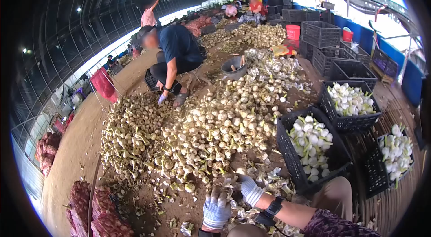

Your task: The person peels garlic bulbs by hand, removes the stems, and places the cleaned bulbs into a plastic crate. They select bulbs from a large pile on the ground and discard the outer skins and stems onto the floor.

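My left hand (pixel 216 210), in a striped white-and-blue glove with dark grey fingers, is at the near edge of a large heap of garlic bulbs (pixel 224 125). Its fingers curl forward; what lies under them is hidden. Just right of it is my right hand (pixel 250 190) in a matching glove, its fingers bent inward towards the left hand. Whatever it grips is too dark and small to name. Loose peeled garlic skins (pixel 274 183) lie around both hands. A black crate (pixel 314 147) of trimmed white bulbs stands right of my right hand.
More black crates (pixel 350 100) with white bulbs stand at the right, with stacked crates (pixel 321 35) behind. Across the heap a person (pixel 179 53) bends over the bulbs. A dark bucket (pixel 234 68) sits beyond the heap. Red net sacks (pixel 105 214) lie at the lower left.
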Demonstrator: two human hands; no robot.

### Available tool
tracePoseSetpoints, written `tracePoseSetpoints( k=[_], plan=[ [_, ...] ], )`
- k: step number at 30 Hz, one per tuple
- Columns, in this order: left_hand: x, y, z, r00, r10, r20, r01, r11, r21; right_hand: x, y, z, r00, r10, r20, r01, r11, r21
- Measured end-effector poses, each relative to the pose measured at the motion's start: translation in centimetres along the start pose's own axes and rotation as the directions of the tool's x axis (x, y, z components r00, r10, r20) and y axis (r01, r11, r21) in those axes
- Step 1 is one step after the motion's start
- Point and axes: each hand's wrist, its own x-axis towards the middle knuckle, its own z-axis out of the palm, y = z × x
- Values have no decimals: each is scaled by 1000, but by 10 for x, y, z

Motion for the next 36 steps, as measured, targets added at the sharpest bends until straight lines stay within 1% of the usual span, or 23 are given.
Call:
tracePoseSetpoints(
  k=[3,4,5,6,7,9,11,13,16,18,19,21,22,23,25,26,27,29,31,33,34,35,36],
  plan=[
    [10,22,-20,997,-41,-64,39,998,-40,-24,-20,5,1000,-7,24,7,1000,20],
    [13,28,-21,970,-239,-30,206,888,-411,-29,-27,6,996,-42,79,44,999,-22],
    [17,33,-24,913,-401,75,332,622,-709,-31,-33,6,988,-74,138,83,995,-60],
    [28,42,-32,819,-565,99,390,422,-818,-31,-36,1,974,-95,205,122,985,-125],
    [29,38,-29,676,-685,273,415,48,-909,-43,-46,17,971,-127,203,142,988,-61],
    [31,37,-36,651,-546,528,235,-516,-824,-47,-55,20,926,-213,312,328,862,-387],
    [23,32,-40,716,-406,567,215,-644,-734,-50,-71,32,828,-307,468,559,509,-655],
    [21,41,-46,699,-457,550,258,-557,-790,-59,-82,35,884,-229,408,464,324,-824],
    [24,46,-51,676,-459,577,231,-611,-757,-58,-72,31,879,-226,420,476,481,-736],
    [28,60,-58,676,-565,474,227,-452,-863,-55,-63,30,909,-184,374,359,801,-479],
    [25,60,-57,674,-562,479,230,-456,-860,-58,-64,32,912,-183,368,355,802,-481],
    [20,57,-56,667,-593,451,368,-263,-892,-67,-67,36,934,-133,330,309,765,-566],
    [20,62,-63,676,-599,428,375,-221,-900,-65,-64,34,928,-189,322,363,654,-664],
    [16,60,-63,670,-602,434,378,-225,-898,-67,-64,36,930,-182,318,356,657,-665],
    [7,49,-55,578,-618,533,431,-323,-842,-70,-66,44,924,-224,310,372,332,-867],
    [-2,45,-40,551,-641,534,408,-352,-842,-64,-60,42,891,-288,351,428,272,-862],
    [-4,44,-42,545,-643,539,410,-356,-840,-60,-57,44,889,-270,371,440,274,-855],
    [-1,40,-48,569,-465,678,516,-440,-735,-58,-50,45,897,-260,358,424,272,-864],
    [-7,31,-38,520,-503,690,487,-489,-724,-42,-40,34,918,-170,358,385,593,-707],
    [-14,22,-35,577,-408,708,473,-540,-696,-24,-36,20,958,31,284,175,723,-669],
    [-11,26,-33,497,-496,712,363,-626,-690,-19,-36,12,946,78,314,129,799,-587],
    [-12,22,-31,494,-498,713,359,-630,-689,-17,-37,2,931,121,346,73,863,-500],
    [-14,17,-29,552,-463,693,376,-605,-702,-10,-37,-8,935,40,352,138,873,-467]
  ],
)
